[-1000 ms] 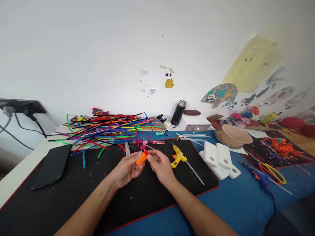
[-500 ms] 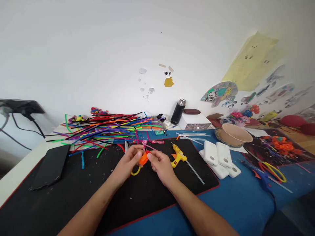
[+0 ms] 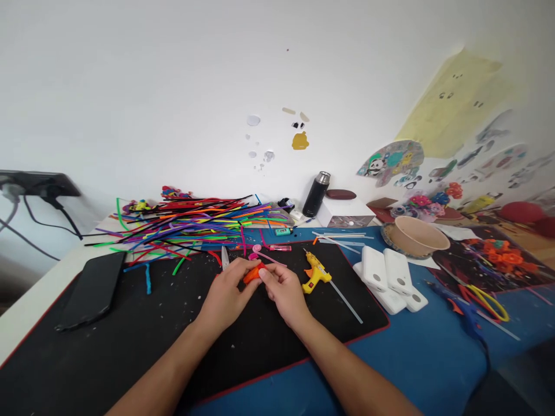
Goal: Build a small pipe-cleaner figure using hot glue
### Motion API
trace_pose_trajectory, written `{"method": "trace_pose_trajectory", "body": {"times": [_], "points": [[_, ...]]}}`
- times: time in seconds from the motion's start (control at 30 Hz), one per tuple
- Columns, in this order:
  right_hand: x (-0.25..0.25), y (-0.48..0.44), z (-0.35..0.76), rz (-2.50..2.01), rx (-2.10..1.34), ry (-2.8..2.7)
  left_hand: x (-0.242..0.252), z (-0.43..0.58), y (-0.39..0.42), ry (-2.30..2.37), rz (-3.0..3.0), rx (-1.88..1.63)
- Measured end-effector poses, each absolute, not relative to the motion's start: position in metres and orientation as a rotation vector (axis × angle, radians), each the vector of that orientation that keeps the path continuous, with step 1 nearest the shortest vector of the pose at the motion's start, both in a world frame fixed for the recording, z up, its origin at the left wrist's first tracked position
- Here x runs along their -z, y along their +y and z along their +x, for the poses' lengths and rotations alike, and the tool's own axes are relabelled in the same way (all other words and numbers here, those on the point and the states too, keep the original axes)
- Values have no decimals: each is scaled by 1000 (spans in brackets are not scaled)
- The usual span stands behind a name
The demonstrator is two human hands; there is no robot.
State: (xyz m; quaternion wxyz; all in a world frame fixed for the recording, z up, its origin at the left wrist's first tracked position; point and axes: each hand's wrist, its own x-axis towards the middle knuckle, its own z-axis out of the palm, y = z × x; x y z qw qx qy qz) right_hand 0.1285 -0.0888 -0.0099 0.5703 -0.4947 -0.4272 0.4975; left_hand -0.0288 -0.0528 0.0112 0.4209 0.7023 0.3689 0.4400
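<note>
Both hands meet over the black mat (image 3: 130, 341) at the middle of the desk. My left hand (image 3: 228, 294) is closed around a small orange pipe-cleaner piece (image 3: 252, 273), its fingers curled under it. My right hand (image 3: 284, 292) pinches the same orange piece from the right with thumb and fingers. Just beyond the hands lie a pink coiled pipe cleaner (image 3: 256, 249) and a small blade (image 3: 224, 258). A yellow glue gun (image 3: 315, 275) rests on the mat right of my right hand.
A heap of coloured pipe cleaners (image 3: 191, 225) spreads along the back left. A black phone (image 3: 93, 288) lies at the left. White boxes (image 3: 388, 278), a beige bowl (image 3: 414, 236), a black flask (image 3: 315, 193) and scissors (image 3: 481, 300) are on the right, on the blue cover.
The orange piece has turned in my fingers; the yellow loop that hung below my left hand half a second ago no longer shows. Both hands stay in the same spot.
</note>
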Motion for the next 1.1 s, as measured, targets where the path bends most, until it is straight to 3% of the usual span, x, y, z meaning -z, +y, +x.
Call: {"method": "trace_pose_trajectory", "body": {"times": [0.37, 1.1], "points": [[6, -93, 131, -1224, -1133, -1049, 6, -33, -45, 1020, 1923, -1171], [6, -93, 135, -1270, -1041, -1111, 14, -29, -40, 945, 1523, -1049]]}}
